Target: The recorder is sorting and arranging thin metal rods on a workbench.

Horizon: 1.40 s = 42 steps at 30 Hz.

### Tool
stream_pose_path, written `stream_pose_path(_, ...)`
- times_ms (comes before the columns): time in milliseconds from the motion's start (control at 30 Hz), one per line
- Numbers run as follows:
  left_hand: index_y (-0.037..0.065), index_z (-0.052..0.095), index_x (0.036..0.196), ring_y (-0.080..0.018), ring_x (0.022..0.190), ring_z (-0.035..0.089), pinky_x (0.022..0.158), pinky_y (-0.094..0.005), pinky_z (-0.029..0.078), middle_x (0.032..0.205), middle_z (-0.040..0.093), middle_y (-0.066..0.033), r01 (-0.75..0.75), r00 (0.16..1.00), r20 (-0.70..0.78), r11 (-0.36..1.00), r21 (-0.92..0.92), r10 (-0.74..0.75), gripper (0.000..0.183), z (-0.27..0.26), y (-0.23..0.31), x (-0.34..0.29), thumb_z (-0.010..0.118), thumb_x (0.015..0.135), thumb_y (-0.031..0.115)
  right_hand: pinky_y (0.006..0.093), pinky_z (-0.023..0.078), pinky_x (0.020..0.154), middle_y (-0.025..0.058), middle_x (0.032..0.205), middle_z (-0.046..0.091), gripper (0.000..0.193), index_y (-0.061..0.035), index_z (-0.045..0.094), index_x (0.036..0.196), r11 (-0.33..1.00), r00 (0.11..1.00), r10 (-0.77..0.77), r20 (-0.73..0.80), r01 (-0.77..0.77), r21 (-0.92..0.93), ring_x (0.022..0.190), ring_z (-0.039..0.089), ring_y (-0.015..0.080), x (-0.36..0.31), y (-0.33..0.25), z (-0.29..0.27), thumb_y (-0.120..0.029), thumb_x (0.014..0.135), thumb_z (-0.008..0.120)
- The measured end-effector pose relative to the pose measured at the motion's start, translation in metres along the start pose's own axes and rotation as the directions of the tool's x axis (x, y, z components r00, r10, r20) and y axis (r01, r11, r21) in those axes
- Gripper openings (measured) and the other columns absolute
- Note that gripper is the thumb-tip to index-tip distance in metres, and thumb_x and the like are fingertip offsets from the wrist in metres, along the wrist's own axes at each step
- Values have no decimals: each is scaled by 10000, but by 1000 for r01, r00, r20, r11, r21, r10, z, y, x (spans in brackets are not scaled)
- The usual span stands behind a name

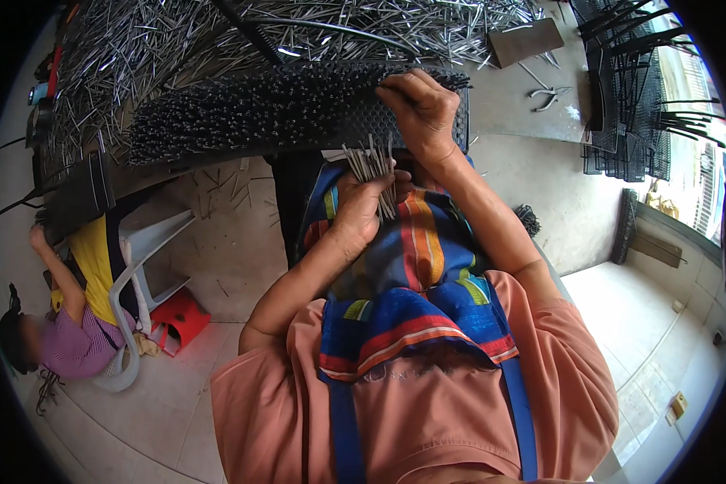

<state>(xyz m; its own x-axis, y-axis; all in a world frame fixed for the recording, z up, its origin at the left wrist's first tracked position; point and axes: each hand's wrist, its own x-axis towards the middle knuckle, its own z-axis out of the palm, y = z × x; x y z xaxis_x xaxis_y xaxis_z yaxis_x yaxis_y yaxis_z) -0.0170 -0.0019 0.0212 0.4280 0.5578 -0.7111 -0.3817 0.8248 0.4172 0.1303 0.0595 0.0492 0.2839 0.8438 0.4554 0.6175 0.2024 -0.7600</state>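
"What's in that left hand [361, 211], just above the striped apron [423, 242]?"

"A bundle of thin grey rods [371, 165]. The fingers and thumb are wrapped around its middle, with the ends sticking out both ways."

"And the right hand [426, 109]?"

"Curled, fingertips drawn together, over the right end of the black perforated board [361, 129]. I can't tell whether it pinches a rod."

"The board's crowded, though."

"Left and middle, yes: dark upright pins [218, 113], packed close."

"Behind it?"

"A heap of loose metal strips [153, 56] across the table [508, 101], and pliers [547, 98] lying at the right. Off to the left, a co-worker [81, 343] sits on a pale plastic chair [127, 298]."
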Motion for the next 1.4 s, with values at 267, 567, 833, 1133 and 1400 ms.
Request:
stream_pose_path(267,-11,622,1107,-250,821,707,749,-348,590,956,706,-172,-27,997,66,1000,8,27,235,-7,-3,4,590,875,-26,268,483,566,88,732,645,120,-23,703,846,996,999,-36,9,36,-87,611,621,164,5,-3,0,-25,743,765)
stream_pose_path(567,11,642,1043,-217,756,706,668,-321,573,911,714,-142,-16,999,49,1000,-15,17,206,-2,1,2,600,846,-32,297,482,560,95,740,634,164,-44,721,907,998,998,18,60,-15,-58,619,638,225,-7,7,10,-50,750,764)
stream_pose_path(833,-17,620,1110,-255,824,702,747,-344,584,954,705,-173,14,996,91,991,-135,-1,248,-9,3,8,607,862,-32,282,476,538,114,740,680,147,-7,714,861,966,925,249,286,-214,-147,613,631,136,-18,-3,-20,-102,757,756)
stream_pose_path(1133,-13,628,1083,-260,747,719,668,-357,613,912,706,-152,14,990,139,1000,2,-14,202,13,5,-4,587,885,-19,276,380,412,3,570,570,161,-22,633,658,335,342,658,671,-931,146,492,489,56,-33,0,-51,-65,773,737)
stream_pose_path(1400,-19,651,1055,-233,742,709,661,-343,592,871,710,-144,25,999,34,975,222,-33,178,-2,-13,4,627,896,57,198,421,580,-23,683,614,38,-14,695,787,707,824,565,37,-507,494,621,531,42,-28,13,-40,3,793,728)
